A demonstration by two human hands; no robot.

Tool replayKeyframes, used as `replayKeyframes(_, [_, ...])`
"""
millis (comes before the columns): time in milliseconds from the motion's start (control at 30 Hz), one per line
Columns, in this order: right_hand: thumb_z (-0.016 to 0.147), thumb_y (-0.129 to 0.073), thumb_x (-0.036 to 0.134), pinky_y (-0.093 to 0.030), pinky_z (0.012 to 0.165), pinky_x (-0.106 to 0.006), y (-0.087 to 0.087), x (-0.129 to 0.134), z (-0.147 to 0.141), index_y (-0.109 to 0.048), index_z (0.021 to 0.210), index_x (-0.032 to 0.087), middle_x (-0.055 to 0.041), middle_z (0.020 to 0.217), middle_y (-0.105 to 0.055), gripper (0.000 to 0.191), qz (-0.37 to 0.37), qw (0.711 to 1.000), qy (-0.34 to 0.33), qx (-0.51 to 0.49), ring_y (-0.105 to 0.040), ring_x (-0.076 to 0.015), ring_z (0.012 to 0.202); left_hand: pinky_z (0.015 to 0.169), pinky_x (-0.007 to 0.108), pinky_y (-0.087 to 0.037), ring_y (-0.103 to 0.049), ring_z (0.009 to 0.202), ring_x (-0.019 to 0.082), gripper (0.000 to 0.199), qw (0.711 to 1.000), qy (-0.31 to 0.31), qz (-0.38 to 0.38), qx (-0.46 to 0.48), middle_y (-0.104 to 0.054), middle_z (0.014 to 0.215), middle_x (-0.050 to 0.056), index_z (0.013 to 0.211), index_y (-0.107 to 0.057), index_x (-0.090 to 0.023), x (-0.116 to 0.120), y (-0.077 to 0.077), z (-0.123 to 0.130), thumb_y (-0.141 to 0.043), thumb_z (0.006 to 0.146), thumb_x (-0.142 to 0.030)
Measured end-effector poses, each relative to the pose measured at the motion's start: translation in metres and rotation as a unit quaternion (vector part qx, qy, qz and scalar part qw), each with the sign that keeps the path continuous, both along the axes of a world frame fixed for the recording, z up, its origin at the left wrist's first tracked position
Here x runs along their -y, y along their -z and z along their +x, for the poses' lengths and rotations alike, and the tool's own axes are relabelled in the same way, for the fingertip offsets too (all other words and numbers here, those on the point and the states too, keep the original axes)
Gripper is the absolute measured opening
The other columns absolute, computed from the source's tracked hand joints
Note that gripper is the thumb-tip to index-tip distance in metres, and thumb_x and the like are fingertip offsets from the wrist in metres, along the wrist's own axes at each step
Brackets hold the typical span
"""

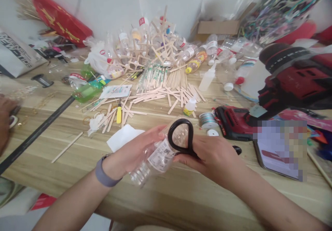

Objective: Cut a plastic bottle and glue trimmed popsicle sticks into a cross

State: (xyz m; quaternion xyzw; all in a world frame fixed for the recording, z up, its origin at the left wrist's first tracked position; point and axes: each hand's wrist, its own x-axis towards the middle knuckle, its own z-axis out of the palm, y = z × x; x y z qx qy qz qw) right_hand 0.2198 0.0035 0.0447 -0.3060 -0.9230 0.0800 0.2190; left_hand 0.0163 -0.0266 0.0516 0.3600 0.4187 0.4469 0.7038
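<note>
My left hand (pixel 140 146) is wrapped around a clear plastic bottle (pixel 140 174), which lies tilted above the table's near side. A white printed label (pixel 160 156) faces up on the bottle. My right hand (pixel 214 151) grips a pair of black-handled scissors (pixel 191 134) against the bottle's far end. One handle loop stands up in front of the bottle. The blades are hidden, so I cannot tell whether they are cutting into the plastic. Beyond the hands lie a white sheet of paper (pixel 123 137) and a small glue bottle (pixel 190 107).
A red-and-black power tool (pixel 293 82) and a phone (pixel 277 154) sit on the right. Wooden sticks (pixel 155 94) and several plastic bottles (pixel 188 52) crowd the back. A dark strip (pixel 38 134) crosses the left side, near another person's hand (pixel 6 120).
</note>
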Motion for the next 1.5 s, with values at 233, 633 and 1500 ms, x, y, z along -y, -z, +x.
replayKeyframes(233, [0.095,-0.04,0.062,-0.023,0.044,-0.026,0.007,0.001,-0.007,-0.053,0.057,0.019,0.0008,0.046,-0.05,0.058,-0.064,0.993,0.065,-0.073,-0.04,-0.0101,0.041,0.075,0.026,-0.048,-0.065,0.093,0.02,0.041,0.998,0.037,-0.017,0.037,-0.068,0.113,0.007,0.129,-0.058,-0.022,-0.002,0.014,-0.005,-0.06,0.089,-0.031])
replayKeyframes(633, [0.093,-0.041,0.062,-0.021,0.042,-0.026,0.014,0.007,-0.014,-0.045,0.054,0.021,0.0018,0.042,-0.045,0.057,-0.018,0.983,0.144,-0.114,-0.036,-0.0096,0.039,0.08,0.034,-0.05,-0.059,0.115,0.027,0.073,0.988,-0.109,-0.094,0.056,-0.061,0.131,0.006,0.15,-0.029,-0.027,0.005,0.009,0.008,-0.061,0.084,-0.032])
replayKeyframes(1500, [0.091,-0.05,0.06,-0.021,0.041,-0.026,0.02,0.001,-0.014,-0.054,0.053,0.019,0.001,0.041,-0.046,0.056,-0.017,0.98,0.135,-0.144,-0.038,-0.0097,0.037,0.075,0.028,-0.053,-0.065,0.08,0.015,0.039,0.992,-0.057,-0.028,0.112,-0.07,0.099,0.002,0.114,-0.062,-0.026,0.012,0.012,0.01,-0.074,0.078,-0.031])
